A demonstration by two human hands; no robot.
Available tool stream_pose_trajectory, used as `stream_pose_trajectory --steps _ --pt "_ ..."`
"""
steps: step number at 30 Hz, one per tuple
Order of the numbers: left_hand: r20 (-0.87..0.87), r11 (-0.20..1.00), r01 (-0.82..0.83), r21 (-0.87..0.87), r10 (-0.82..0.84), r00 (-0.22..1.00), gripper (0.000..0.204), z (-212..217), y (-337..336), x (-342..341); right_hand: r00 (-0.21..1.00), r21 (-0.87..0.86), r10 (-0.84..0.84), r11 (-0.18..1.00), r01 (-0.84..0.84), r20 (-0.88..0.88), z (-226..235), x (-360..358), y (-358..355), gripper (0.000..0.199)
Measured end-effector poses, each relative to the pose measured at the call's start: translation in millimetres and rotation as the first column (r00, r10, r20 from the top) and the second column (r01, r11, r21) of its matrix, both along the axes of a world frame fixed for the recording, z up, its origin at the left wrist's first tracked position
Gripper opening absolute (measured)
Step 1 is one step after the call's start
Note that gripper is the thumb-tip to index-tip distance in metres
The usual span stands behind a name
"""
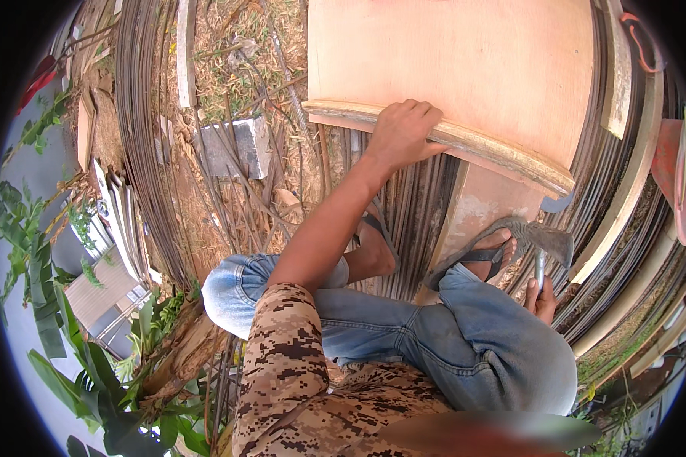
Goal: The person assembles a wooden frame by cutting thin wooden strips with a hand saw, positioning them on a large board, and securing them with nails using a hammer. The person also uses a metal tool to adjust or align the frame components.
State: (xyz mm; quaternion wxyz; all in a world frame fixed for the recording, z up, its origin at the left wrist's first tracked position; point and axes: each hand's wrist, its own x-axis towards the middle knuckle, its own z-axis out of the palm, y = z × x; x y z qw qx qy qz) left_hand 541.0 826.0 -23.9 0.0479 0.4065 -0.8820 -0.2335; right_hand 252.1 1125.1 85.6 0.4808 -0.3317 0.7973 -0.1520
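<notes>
My left hand (408, 133) is closed over a rough wooden batten (503, 154), its fingers wrapped across the top. The batten lies along the near edge of a large pale plywood sheet (450, 53). Low at the right, beside my knee, my right hand (543, 301) grips the light metal handle of a hatchet (554, 242), whose dark, worn head points up near my sandalled foot. Part of that hand is hidden behind my jeans. A second board (484, 202) lies under the sheet, and my right foot rests on it.
Long bundles of thin rods (141, 137) run at the left, and more lie under the boards. A grey concrete block (236, 148) sits on dry grass. Curved-looking timber strips (625, 175) lie at the right. Banana leaves (91, 373) stand at the lower left.
</notes>
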Motion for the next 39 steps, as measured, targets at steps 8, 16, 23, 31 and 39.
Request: stream_pose_trajectory --steps 8,16,23,31,39 --pt "-0.086 0.993 0.072 -0.096 -0.080 0.993 0.053 -12.5 3.2 5.4 0.988 -0.033 -0.154 0.987 0.154 0.026 -4.2 6.7 -18.8 0.037" --pt "-0.045 0.992 0.088 -0.092 -0.093 0.995 0.051 -9.3 0.5 6.7 0.982 0.091 -0.098 0.989 0.114 -0.165 -11.4 -7.1 -3.5 0.032" --pt "-0.047 0.981 0.143 -0.131 -0.151 0.987 0.053 -20.5 -1.3 2.4 0.856 -0.076 0.341 0.914 -0.399 -0.389 -18.8 -96.8 -33.3 0.027" --pt "-0.089 0.942 0.115 -0.316 -0.150 0.985 0.062 -31.9 0.8 1.9 0.290 0.198 0.919 0.346 -0.917 -0.266 29.9 -138.5 -99.1 0.025" --pt "-0.017 0.944 0.124 -0.306 -0.136 0.991 0.063 -33.4 1.1 2.9 0.388 0.350 0.897 0.439 -0.827 -0.210 37.5 -114.3 -178.6 0.029"
